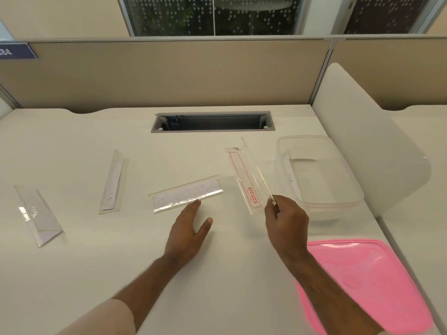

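Toward the left edge of the desk (pixel 72 146) lie a tent-shaped clear holder (pixel 38 215) and, further in, a slimmer clear holder (pixel 113 183), while a clear plastic box (pixel 326 204) stands by the right edge, a pink lid (pixel 367 284) covers the near right corner, and a grey cable slot (pixel 212 122) opens near the far edge.

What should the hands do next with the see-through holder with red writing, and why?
Probably the right hand should swing the red-printed holder it pinches into the clear tub: the tub stands open right beside it, its pink lid lying off on the desk.
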A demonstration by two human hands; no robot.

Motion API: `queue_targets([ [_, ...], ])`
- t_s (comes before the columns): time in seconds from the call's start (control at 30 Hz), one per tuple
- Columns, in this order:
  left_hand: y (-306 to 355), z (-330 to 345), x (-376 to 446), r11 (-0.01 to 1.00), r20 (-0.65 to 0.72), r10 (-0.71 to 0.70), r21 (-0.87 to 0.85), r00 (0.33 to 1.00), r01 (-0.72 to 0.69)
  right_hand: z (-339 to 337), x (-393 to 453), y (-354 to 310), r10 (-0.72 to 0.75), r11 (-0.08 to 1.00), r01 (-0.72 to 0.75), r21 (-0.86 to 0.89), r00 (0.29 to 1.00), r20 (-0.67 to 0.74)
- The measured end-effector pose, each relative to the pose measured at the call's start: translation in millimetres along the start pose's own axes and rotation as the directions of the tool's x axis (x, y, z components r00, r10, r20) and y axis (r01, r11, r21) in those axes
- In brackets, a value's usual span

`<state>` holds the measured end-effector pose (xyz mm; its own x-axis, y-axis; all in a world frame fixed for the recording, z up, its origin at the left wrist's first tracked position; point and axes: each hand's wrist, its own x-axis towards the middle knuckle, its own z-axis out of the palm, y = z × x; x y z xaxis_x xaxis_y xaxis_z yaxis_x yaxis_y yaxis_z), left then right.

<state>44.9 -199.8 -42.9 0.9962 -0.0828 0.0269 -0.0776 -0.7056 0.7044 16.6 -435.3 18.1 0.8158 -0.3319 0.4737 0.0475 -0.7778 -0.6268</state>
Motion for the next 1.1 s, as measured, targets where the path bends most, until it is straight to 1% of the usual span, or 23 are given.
queue_targets([
  [0.03,6.7,-4.8,0.9,0.992,-0.029,-0.033,-0.124,0.999,0.029,-4.2,-0.3,0.7,0.01,0.999,-0.01,0.032,1.0,-0.003],
  [0.1,20.7,-15.8,4.6,0.95,-0.083,-0.054,-0.313,0.995,0.026,-11.6,-0.3,1.8,0.05,0.988,-0.055,0.142,0.998,0.036],
  [0.13,26.7,-22.3,7.4,0.926,-0.106,-0.057,-0.378,0.993,0.013,-15.6,0.0,1.5,0.089,0.968,-0.104,0.228,0.993,0.078],
  [0.2,36.5,-37.2,14.1,0.875,-0.124,-0.077,-0.484,0.989,0.008,-23.8,0.8,-1.4,0.179,0.887,-0.238,0.395,0.967,0.181],
  [0.23,39.8,-44.7,17.1,0.848,-0.119,-0.092,-0.53,0.989,0.015,-27.5,1.6,-2.7,0.21,0.841,-0.297,0.452,0.95,0.233],
  [0.3,43.1,-57.9,22.3,0.787,-0.083,-0.118,-0.616,0.99,0.042,-33.3,4.3,-4.8,0.225,0.774,-0.372,0.513,0.918,0.326],
  [0.43,44.6,-78.1,24.0,0.638,0.026,-0.106,-0.765,0.994,0.088,-40.2,10.6,-9.2,0.212,0.706,-0.457,0.541,0.866,0.454],
  [0.6,47.3,-88.7,24.0,0.525,0.089,-0.058,-0.845,0.994,0.106,-47.2,16.5,-13.4,0.144,0.661,-0.533,0.528,0.781,0.608],
  [0.7,47.0,-88.1,21.9,0.453,0.092,-0.082,-0.883,0.992,0.12,-47.5,18.1,-14.7,0.11,0.608,-0.599,0.521,0.714,0.692],
  [0.77,45.8,-88.4,19.6,0.414,0.077,-0.115,-0.903,0.99,0.118,-46.7,19.5,-14.1,0.115,0.561,-0.642,0.523,0.686,0.719],
  [0.83,42.1,-89.1,16.1,0.416,0.078,-0.148,-0.899,0.986,0.133,-44.4,20.5,-10.4,0.155,0.5,-0.685,0.531,0.673,0.723],
  [0.97,37.6,-87.5,5.1,0.506,0.088,-0.248,-0.837,0.965,0.207,-38.8,21.2,-0.3,0.236,0.369,-0.751,0.548,0.646,0.726],
  [1.1,37.8,-83.4,-6.4,0.526,0.083,-0.35,-0.807,0.933,0.269,-34.9,22.2,2.5,0.265,0.317,-0.778,0.543,0.622,0.737],
])
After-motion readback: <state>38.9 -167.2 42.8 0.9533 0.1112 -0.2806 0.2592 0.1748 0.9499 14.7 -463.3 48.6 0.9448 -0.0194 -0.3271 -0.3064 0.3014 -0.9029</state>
